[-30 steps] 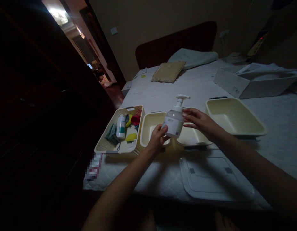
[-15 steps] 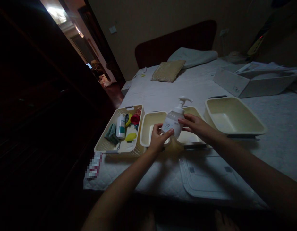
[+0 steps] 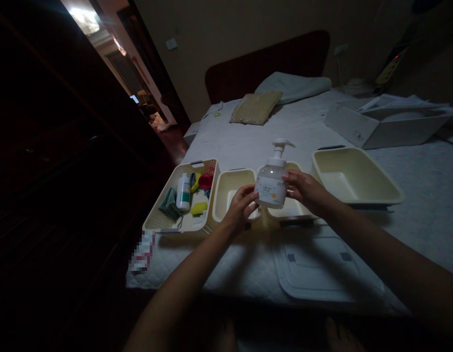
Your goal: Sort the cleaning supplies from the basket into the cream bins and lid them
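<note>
Left grip (image 3: 241, 208) and right grip (image 3: 307, 190) are clamping a translucent pump bottle (image 3: 271, 173) from either side, rotating it until its orange-dotted label (image 3: 270, 192) is facing the camera.

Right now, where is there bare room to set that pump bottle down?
Bare mattress lies between the cream bins and the beige cushion, and between the slotted basket and the flat lid. The basket is crowded.
</note>
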Tool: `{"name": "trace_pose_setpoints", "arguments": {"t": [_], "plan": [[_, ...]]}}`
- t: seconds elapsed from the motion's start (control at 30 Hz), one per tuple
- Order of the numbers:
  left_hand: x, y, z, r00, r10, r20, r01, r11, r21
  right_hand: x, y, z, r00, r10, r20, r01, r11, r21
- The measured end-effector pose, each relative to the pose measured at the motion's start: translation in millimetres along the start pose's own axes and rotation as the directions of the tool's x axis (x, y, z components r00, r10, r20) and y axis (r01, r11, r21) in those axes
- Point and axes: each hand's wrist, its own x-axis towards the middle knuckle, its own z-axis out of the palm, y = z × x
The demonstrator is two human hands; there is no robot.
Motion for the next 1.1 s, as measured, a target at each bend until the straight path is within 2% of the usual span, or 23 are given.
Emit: {"name": "trace_pose_setpoints", "arguments": {"t": [0.23, 0.53, 0.77, 0.93, 1.1], "plan": [[-1, -2, -3.1, 0.995, -0.045, 0.086, 0.042, 0.998, 0.037, -1, 0, 0, 1.0, -0.012, -0.004, 0.012, 1.0, -0.027], [-1, -5, -4.6, 0.999, -0.045, 0.025, 0.043, 0.996, 0.073, 2, 2, -5, 1.0, -0.005, 0.027, 0.007, 0.999, -0.051], [0, -6, -7.0, 0.999, -0.024, -0.023, 0.026, 0.997, 0.068, 4, -2, -6, 0.994, 0.025, 0.104, -0.021, 0.999, -0.033], [1, -9, -5.2, 0.999, -0.004, -0.054, 0.01, 0.993, 0.118, 7, 2, -6, 0.998, 0.025, 0.054, -0.026, 0.999, 0.018], [3, -14, -4.9, 0.998, 0.0, -0.068, 0.011, 0.987, 0.16, 6, 2, -3, 0.999, 0.019, 0.048, -0.016, 0.999, -0.051]]}}
